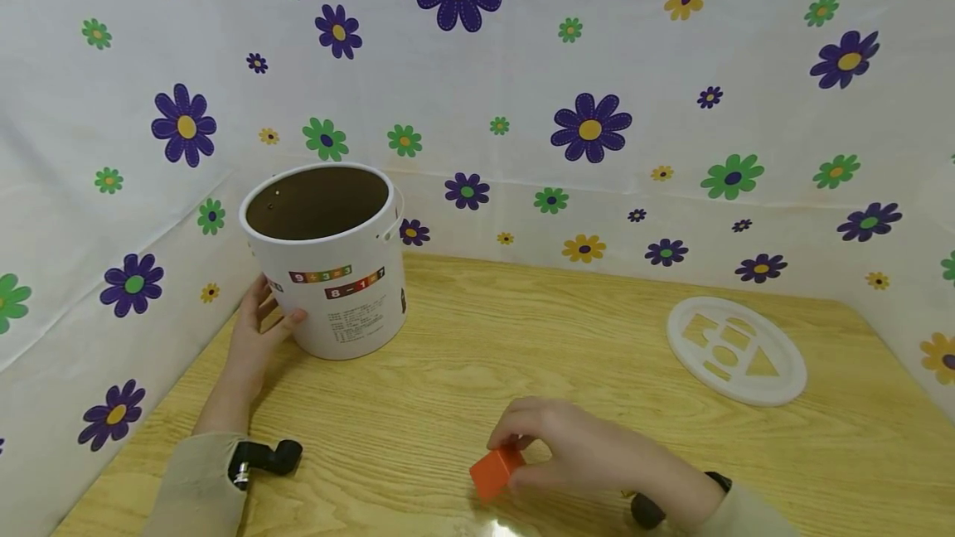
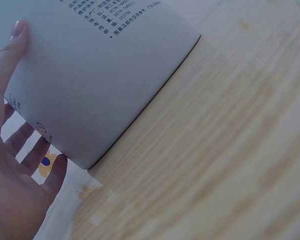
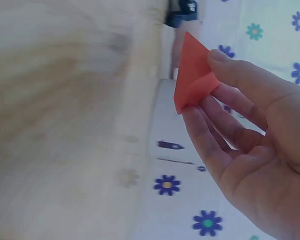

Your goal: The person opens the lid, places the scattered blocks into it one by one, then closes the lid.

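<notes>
A white bucket [image 1: 351,305] with printed sums stands upright at the left of the table, its mouth facing up. My left hand [image 1: 257,338] rests against its near left side, thumb on the front and the other fingers spread around the side. In the left wrist view the fingertips of that hand [image 2: 15,175] touch the bucket wall [image 2: 100,95] low down. Near the front of the table my right hand [image 1: 570,446] pinches an orange-red block [image 1: 492,473] between thumb and fingers. The right wrist view shows a triangular face of the block [image 3: 192,72].
A white round lid [image 1: 789,371] with several shaped cut-outs lies flat on the wooden table [image 1: 567,330] at the right. A white flower-patterned cloth [image 1: 522,73] hangs behind and along both sides. The bucket's thin handle [image 1: 400,210] hangs at its right.
</notes>
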{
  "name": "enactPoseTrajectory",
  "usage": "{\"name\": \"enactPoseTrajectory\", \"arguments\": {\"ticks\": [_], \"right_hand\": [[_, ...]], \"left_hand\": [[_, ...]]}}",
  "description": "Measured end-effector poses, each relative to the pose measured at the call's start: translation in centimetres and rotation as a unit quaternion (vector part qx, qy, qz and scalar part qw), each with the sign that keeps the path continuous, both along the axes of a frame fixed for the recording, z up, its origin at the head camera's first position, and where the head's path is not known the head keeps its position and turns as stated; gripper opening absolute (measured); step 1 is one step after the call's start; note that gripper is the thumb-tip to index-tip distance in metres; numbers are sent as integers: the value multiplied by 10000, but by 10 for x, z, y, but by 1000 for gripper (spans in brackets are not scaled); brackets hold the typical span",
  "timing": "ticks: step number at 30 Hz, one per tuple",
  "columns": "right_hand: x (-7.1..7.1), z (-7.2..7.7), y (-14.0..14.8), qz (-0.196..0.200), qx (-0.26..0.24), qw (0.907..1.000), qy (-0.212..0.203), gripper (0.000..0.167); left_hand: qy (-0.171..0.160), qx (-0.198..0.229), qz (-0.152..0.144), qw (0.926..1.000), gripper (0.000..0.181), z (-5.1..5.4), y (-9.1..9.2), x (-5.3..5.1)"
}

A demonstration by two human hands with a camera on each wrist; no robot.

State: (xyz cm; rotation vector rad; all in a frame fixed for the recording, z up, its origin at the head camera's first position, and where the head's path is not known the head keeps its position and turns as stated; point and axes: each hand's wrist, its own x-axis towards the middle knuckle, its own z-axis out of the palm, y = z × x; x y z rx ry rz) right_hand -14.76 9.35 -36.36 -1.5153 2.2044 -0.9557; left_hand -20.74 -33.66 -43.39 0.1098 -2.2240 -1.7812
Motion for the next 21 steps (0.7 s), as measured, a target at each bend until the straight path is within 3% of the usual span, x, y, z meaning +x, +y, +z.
{"name": "enactPoseTrajectory", "arguments": {"ticks": [7,13,21], "right_hand": [[-15,30,-14,-464,-14,9984,327,25],[-30,52,-35,-973,-289,9944,308,28],[-52,76,-66,-1128,-843,9885,547,28]], "left_hand": [[32,-1,-22,10000,81,1,0,-1],[-18,-49,10,10000,81,1,-1,-1],[64,27,12,10000,83,0,0,-1]]}}
